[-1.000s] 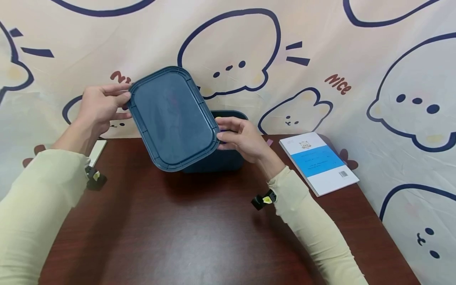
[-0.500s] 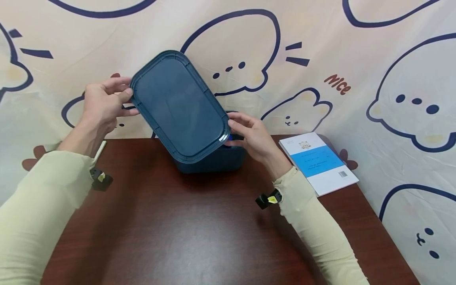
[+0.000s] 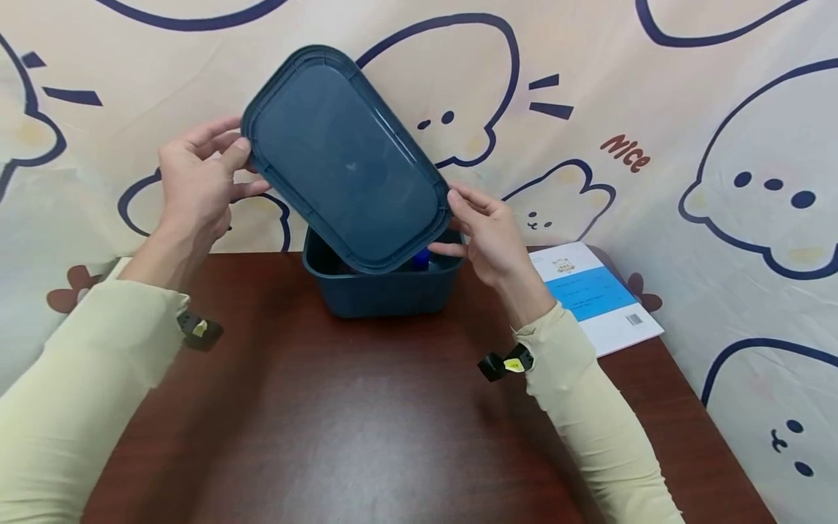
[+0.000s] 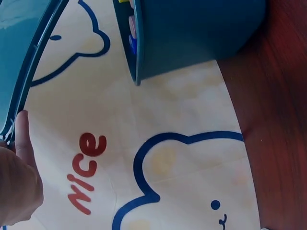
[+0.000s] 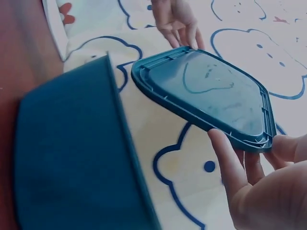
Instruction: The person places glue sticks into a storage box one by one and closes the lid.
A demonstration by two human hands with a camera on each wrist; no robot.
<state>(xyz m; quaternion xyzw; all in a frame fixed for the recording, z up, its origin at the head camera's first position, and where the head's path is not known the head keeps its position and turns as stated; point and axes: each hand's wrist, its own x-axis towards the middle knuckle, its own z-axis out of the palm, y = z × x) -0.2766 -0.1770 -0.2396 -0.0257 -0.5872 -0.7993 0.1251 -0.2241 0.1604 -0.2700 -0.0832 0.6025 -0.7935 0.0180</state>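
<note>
A dark teal rectangular lid with rounded corners is held tilted in the air by both hands. My left hand pinches its left edge between thumb and fingers. At the lower right corner, my right hand grips the rim, thumb on the near face. Below and behind the lid stands a matching teal bin, uncovered, on the table. A blue item shows inside it; the lid hides much of the opening. In the left wrist view, small pink and blue pieces peek over the bin's rim.
A white and blue book lies on the dark brown table at right, partly behind the right forearm. A cartoon-printed cloth hangs behind the table. A pale flat edge shows behind the left wrist.
Both hands have raised the lid and shifted it slightly right, tilting its face more toward the camera. More of the bin now shows beneath it. The bin and book stay in place.
</note>
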